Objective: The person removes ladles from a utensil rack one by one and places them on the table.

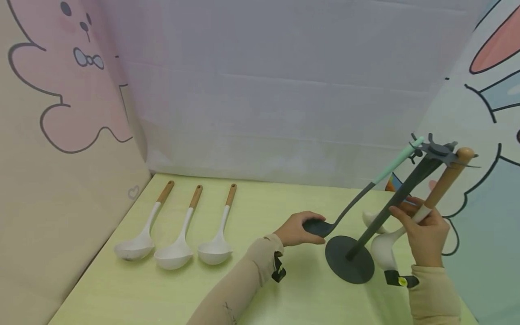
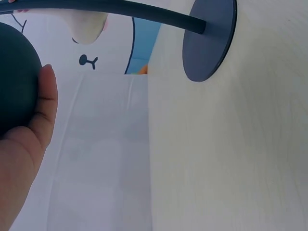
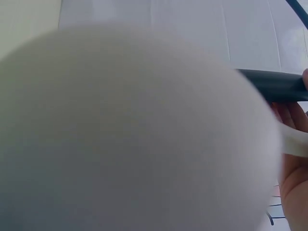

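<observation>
In the head view, my left hand (image 1: pixel 298 229) holds the dark bowl of a ladle (image 1: pixel 318 227), fingers and thumb around its sides. This ladle's mint-green handle (image 1: pixel 396 164) slants up to the hooks at the top of a dark utensil stand (image 1: pixel 440 151). My right hand (image 1: pixel 428 232) grips the stand's pole, its thumb across the front. A white ladle with a wooden handle (image 1: pixel 444 183) hangs on the stand, its stem passing over the right palm. Its white bowl (image 3: pixel 139 134) fills most of the right wrist view. Another white bowl (image 1: pixel 369 219) shows partly behind the pole.
Three white ladles with wooden handles, the nearest to me in the middle (image 1: pixel 174 255), lie side by side on the left of the pale green table (image 1: pixel 260 203). The stand's round base (image 1: pixel 339 259) is at the right. Cloth walls (image 1: pixel 284 113) with cartoon prints surround the table.
</observation>
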Tool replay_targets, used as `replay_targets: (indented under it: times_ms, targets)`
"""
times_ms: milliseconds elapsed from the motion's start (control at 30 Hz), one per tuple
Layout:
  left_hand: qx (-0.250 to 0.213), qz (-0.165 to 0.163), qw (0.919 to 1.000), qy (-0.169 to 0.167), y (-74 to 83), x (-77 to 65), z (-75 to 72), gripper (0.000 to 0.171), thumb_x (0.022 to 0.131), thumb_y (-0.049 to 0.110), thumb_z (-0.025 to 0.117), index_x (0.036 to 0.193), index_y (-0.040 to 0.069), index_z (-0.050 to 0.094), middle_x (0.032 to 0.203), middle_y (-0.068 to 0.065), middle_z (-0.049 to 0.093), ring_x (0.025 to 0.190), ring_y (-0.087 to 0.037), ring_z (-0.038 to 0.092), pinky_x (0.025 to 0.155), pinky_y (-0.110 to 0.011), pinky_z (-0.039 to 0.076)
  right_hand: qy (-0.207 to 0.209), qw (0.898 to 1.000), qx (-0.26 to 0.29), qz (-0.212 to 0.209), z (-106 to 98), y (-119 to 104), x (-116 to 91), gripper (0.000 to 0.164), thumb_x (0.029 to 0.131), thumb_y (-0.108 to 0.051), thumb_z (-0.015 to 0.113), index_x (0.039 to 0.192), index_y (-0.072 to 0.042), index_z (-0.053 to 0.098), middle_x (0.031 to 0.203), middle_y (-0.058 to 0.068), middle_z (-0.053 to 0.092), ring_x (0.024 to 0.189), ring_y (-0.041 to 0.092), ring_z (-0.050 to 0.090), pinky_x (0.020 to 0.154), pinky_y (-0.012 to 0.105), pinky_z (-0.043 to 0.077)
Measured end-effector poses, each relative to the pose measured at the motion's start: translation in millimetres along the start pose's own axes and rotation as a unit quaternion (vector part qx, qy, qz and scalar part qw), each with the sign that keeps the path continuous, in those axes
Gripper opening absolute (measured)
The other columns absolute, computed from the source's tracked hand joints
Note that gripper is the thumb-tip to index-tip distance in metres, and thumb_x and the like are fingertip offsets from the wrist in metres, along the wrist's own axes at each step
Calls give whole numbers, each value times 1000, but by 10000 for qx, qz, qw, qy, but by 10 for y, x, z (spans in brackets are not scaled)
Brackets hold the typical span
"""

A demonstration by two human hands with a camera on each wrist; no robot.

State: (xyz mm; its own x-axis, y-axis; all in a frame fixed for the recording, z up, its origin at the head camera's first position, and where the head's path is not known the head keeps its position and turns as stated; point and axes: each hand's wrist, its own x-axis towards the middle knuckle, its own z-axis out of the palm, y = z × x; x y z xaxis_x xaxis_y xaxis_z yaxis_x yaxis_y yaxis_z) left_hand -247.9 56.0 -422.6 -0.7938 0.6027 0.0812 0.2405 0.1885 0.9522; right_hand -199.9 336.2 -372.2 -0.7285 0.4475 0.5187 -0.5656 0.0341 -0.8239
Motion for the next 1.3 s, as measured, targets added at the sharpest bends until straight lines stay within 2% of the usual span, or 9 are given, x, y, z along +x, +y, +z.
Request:
replay_targets:
  times_ms: [267,500,833,1033,1133,1233,1300]
  targets:
    - [277,124,9993,235,56,-22,-155,54,79,13,82,130,12,64,121,2,60,99,-7,56,86,-23,47,-16,9999,-7,117,7,9,17,28,77,23,72,103,13,68,83,2,75,76,9,72,73,16,53]
    - [614,320,9967,422,108,-30,-354,55,79,13,81,131,9,64,122,-4,61,101,-11,56,87,-25,47,-112,9994,-200,259,1,5,33,21,78,19,73,98,12,69,84,1,75,74,9,72,72,15,53]
    - [1249,644,9874,725,201,-70,-644,56,77,13,81,130,6,64,123,-10,61,100,-18,57,85,-28,48,-86,9984,-341,448,-4,22,61,21,79,19,73,97,9,70,84,0,75,74,8,72,71,15,53]
    - [1664,860,9767,1052,270,-92,-761,62,76,13,80,134,6,61,127,-10,59,104,-24,57,88,-31,48,-189,9982,-377,437,4,27,65,20,79,17,74,96,9,69,84,1,75,75,9,72,72,15,53]
    - [1889,783,9746,909,314,-104,-781,68,77,14,80,140,11,56,126,-9,59,105,-22,56,88,-33,48,-226,9975,-431,510,7,28,71,20,79,16,75,96,10,69,85,2,75,75,9,72,71,15,53]
    - [2168,540,9738,414,354,-121,-762,69,81,19,78,145,18,53,128,-8,56,104,-19,55,87,-34,47,-265,9965,-561,552,12,25,78,21,79,15,75,98,9,69,86,1,75,76,9,72,71,15,53]
    - [2373,407,9706,41,372,-126,-737,65,84,23,75,145,22,53,129,-6,55,103,-18,54,86,-34,47,-288,9962,-622,530,18,25,80,21,79,14,76,98,8,69,86,0,75,76,9,72,71,14,52]
